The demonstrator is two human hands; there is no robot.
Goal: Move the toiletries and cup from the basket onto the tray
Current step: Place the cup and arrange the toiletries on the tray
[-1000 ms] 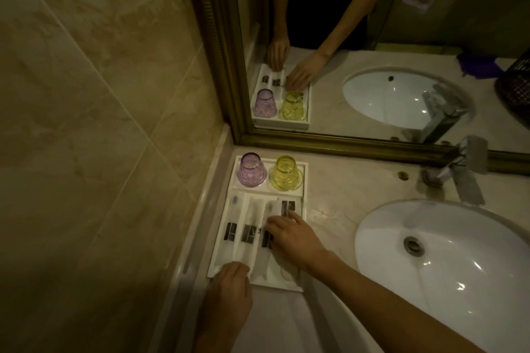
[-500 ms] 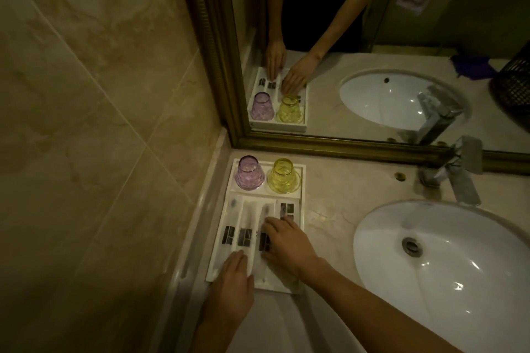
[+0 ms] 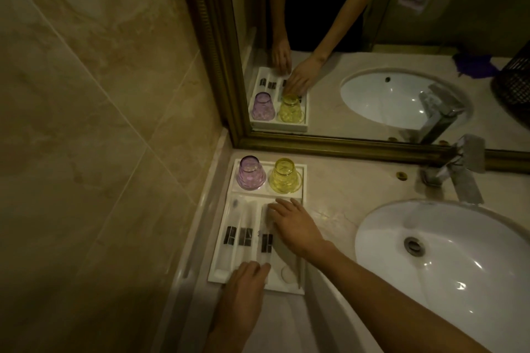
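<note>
A white tray (image 3: 304,180) sits in the counter's left corner against the mirror. At its back stand a purple cup (image 3: 251,172) and a yellow cup (image 3: 284,176), both upside down. The front compartment holds three long white toiletry packets with black labels: left packet (image 3: 230,235), middle packet (image 3: 245,236), right packet (image 3: 266,243). My right hand (image 3: 295,225) lies flat with fingertips on the right packet's far end. My left hand (image 3: 246,281) presses its fingers on the near ends of the packets at the tray's front edge. A small round soap (image 3: 287,274) lies at the front right.
A white sink basin (image 3: 447,261) fills the right side, with a chrome tap (image 3: 461,172) behind it. The gold-framed mirror (image 3: 372,37) reflects the tray, my arms and a dark wire basket (image 3: 516,80) at the far right. Marble wall tiles rise on the left.
My right hand slid toward the far end of the packets. My left hand moved up onto the tray's front edge. The rightmost packet now lies straighter beside the others.
</note>
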